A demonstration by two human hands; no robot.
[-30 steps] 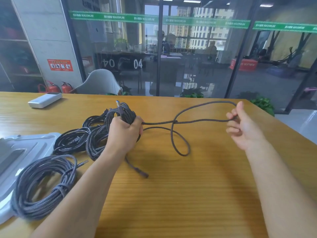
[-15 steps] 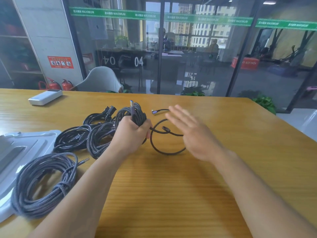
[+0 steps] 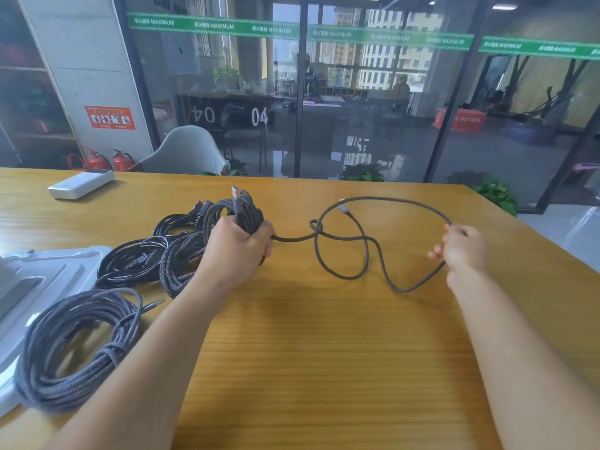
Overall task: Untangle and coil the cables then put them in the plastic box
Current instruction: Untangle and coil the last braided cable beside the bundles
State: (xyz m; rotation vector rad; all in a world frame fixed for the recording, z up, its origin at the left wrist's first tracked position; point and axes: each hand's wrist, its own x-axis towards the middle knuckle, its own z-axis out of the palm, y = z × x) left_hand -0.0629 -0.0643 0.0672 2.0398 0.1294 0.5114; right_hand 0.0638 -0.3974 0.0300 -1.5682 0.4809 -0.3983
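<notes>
Cables [image 3: 181,254] beside power bank [image 3: 81,183]

Single view only, head-worn wide-angle camera. It looked forward and down across the desk [image 3: 324,352] from the near edge, toward the glass wall [image 3: 373,108] beyond the far edge. Both forearms entered from the bottom corners; left hand [image 3: 238,251] and right hand [image 3: 462,250] sat close, mid-frame. Edges bowed from lens distortion
</notes>
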